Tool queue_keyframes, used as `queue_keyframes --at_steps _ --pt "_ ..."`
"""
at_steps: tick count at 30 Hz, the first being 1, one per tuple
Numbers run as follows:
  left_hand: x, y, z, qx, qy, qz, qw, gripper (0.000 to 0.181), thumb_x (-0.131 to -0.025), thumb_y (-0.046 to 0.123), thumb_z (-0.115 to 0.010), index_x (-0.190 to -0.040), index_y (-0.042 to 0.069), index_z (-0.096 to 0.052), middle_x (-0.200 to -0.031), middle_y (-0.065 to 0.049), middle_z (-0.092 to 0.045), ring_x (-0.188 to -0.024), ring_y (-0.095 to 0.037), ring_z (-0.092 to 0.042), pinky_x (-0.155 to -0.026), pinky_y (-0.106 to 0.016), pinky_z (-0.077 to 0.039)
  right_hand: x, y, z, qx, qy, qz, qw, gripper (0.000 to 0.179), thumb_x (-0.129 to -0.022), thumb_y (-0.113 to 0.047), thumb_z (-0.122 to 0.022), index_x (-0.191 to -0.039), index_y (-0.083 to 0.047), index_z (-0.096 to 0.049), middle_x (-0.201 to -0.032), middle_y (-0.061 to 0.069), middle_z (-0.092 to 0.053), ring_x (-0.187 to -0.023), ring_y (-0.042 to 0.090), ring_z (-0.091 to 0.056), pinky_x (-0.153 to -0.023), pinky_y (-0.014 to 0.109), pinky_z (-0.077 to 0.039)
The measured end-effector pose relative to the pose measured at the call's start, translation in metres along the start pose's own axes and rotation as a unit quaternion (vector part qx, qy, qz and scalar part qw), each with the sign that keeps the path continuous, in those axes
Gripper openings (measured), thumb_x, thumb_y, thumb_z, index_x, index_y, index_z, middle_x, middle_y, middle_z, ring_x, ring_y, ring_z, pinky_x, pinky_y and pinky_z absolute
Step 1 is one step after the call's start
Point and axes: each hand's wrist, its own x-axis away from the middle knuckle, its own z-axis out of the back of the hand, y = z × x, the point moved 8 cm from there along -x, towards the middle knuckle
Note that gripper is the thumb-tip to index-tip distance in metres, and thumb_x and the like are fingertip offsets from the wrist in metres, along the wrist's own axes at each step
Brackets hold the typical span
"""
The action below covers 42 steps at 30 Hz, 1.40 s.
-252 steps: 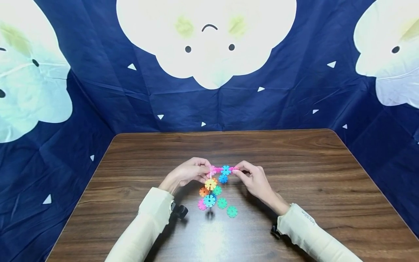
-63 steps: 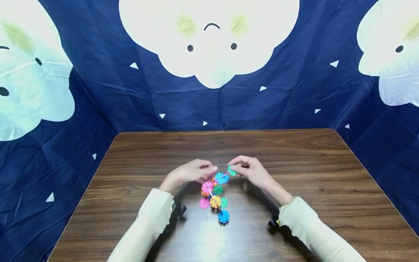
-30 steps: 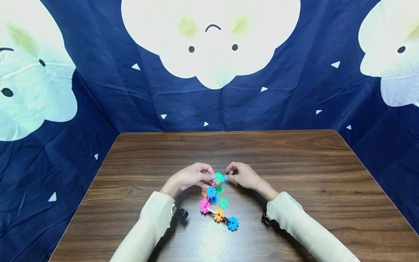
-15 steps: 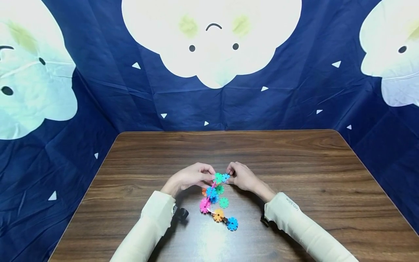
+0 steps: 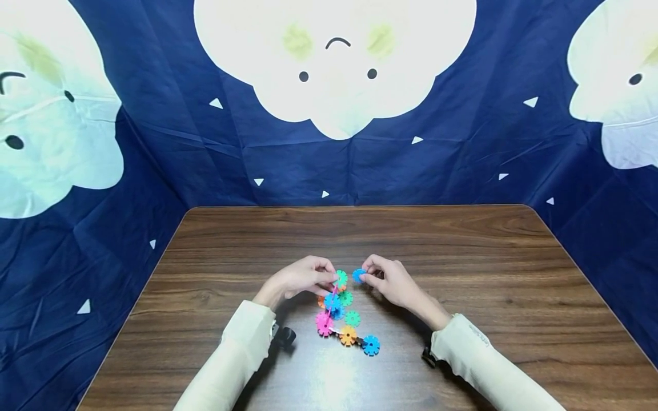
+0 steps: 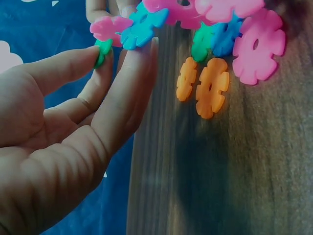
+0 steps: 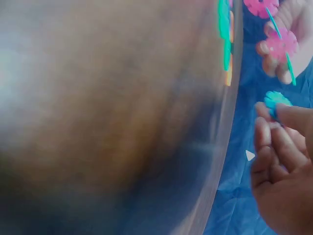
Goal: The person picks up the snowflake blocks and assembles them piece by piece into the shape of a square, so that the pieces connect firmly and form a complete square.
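In the head view my left hand (image 5: 303, 277) pinches a green notched plastic disc (image 5: 341, 278) between thumb and fingertips. That disc ends a linked chain running toward me through a blue disc (image 5: 331, 301), a pink disc (image 5: 324, 323), an orange disc (image 5: 348, 335) and another blue disc (image 5: 371, 345). Only the green disc's edge (image 6: 102, 53) shows in the left wrist view. Just to the right, my right hand (image 5: 396, 285) pinches a separate blue disc (image 5: 358, 275) by its edge. A small gap divides it from the green one, also visible in the right wrist view.
Under and beside the chain, several loose discs lie on the wooden table (image 5: 462, 257), among them a green disc (image 5: 352, 318), an orange disc (image 6: 212, 88) and a pink disc (image 6: 259, 46). A dark blue cloth (image 5: 349, 171) with clouds hangs behind the table.
A green disc has joined the chain since the oldest frame. Half a second ago the blue disc was against the green one; my right hand has since drawn it away to the right.
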Motion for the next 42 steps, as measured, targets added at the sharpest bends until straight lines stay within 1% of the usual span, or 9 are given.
queue_keyframes --at_steps 4,8,16,21,24,27,32,37,42 --pt "0.000 0.001 -0.001 0.001 0.001 -0.001 1.0000 0.016 -0.096 0.009 -0.055 -0.101 -0.007 -0.054 -0.092 -0.008 -0.058 -0.082 -0.016 -0.061 -0.076 -0.031 -0.060 0.007 -0.009 0.002 0.015 0.021 0.051 0.9983 0.007 -0.090 -0.020 -0.067 -0.091 -0.019 -0.060 -0.081 -0.004 -0.069 -0.059 0.006 -0.051 -0.052 0.019 -0.044" --pt "-0.002 0.002 -0.004 0.005 -0.006 -0.005 1.0000 0.015 -0.096 0.010 -0.055 -0.098 -0.005 -0.054 -0.094 -0.008 -0.058 -0.084 -0.017 -0.062 -0.077 -0.031 -0.060 0.010 -0.017 0.003 0.013 0.032 0.081 0.9961 0.008 -0.089 -0.019 -0.068 -0.090 -0.019 -0.060 -0.080 -0.006 -0.069 -0.057 0.007 -0.049 -0.049 0.018 -0.041" --pt "-0.004 0.001 -0.006 0.020 -0.020 -0.010 0.9996 0.012 -0.097 0.011 -0.054 -0.094 -0.001 -0.054 -0.093 -0.007 -0.057 -0.084 -0.016 -0.061 -0.077 -0.029 -0.059 0.009 -0.024 0.004 0.023 0.027 0.101 0.9942 0.010 -0.089 -0.016 -0.069 -0.085 -0.018 -0.060 -0.072 -0.009 -0.063 -0.056 0.008 -0.052 -0.050 0.018 -0.045" --pt "-0.004 0.001 -0.006 0.018 -0.023 -0.009 0.9995 0.012 -0.097 0.010 -0.053 -0.093 0.000 -0.053 -0.092 -0.007 -0.057 -0.083 -0.017 -0.062 -0.075 -0.028 -0.059 0.011 -0.030 0.003 0.066 0.031 0.116 0.9906 0.013 -0.088 -0.014 -0.069 -0.084 -0.019 -0.059 -0.076 -0.010 -0.063 -0.063 0.004 -0.055 -0.054 0.019 -0.049" --pt "-0.004 0.001 -0.008 0.015 -0.026 -0.010 0.9995 0.012 -0.098 0.010 -0.052 -0.092 0.000 -0.053 -0.092 -0.006 -0.057 -0.083 -0.016 -0.062 -0.075 -0.028 -0.059 0.012 -0.035 0.002 0.098 0.037 0.128 0.9863 0.013 -0.087 -0.013 -0.069 -0.083 -0.019 -0.058 -0.078 -0.010 -0.062 -0.066 0.002 -0.054 -0.055 0.018 -0.049" --pt "-0.003 0.002 -0.009 0.017 -0.026 -0.008 0.9995 0.012 -0.098 0.009 -0.051 -0.090 -0.001 -0.053 -0.092 -0.006 -0.057 -0.083 -0.017 -0.061 -0.076 -0.028 -0.059 0.013 -0.041 0.001 0.129 0.045 0.146 0.9799 0.013 -0.086 -0.012 -0.070 -0.084 -0.019 -0.059 -0.077 -0.010 -0.061 -0.065 0.005 -0.055 -0.055 0.015 -0.046" --pt "-0.002 0.004 -0.010 0.030 -0.025 -0.016 0.9991 0.011 -0.097 0.006 -0.052 -0.087 -0.001 -0.055 -0.089 -0.006 -0.056 -0.082 -0.018 -0.063 -0.080 -0.032 -0.059 0.016 -0.054 -0.001 0.173 0.059 0.198 0.9631 0.014 -0.085 -0.009 -0.069 -0.084 -0.016 -0.058 -0.071 -0.011 -0.056 -0.063 0.007 -0.048 -0.053 0.014 -0.040" --pt "-0.001 0.006 -0.009 0.037 -0.016 -0.028 0.9988 0.012 -0.096 0.003 -0.053 -0.085 0.000 -0.055 -0.085 -0.006 -0.056 -0.081 -0.017 -0.063 -0.085 -0.037 -0.058 0.017 -0.061 -0.002 0.186 0.070 0.232 0.9522 0.018 -0.084 -0.007 -0.069 -0.080 -0.014 -0.053 -0.067 -0.009 -0.049 -0.064 0.005 -0.040 -0.052 0.015 -0.036" --pt "-0.001 0.007 -0.010 0.025 -0.001 -0.031 0.9992 0.013 -0.095 0.002 -0.054 -0.082 0.000 -0.056 -0.084 -0.005 -0.055 -0.080 -0.016 -0.063 -0.086 -0.040 -0.057 0.017 -0.063 -0.005 0.189 0.070 0.241 0.9493 0.021 -0.083 -0.005 -0.069 -0.078 -0.013 -0.050 -0.065 -0.006 -0.047 -0.063 0.006 -0.039 -0.052 0.016 -0.035"
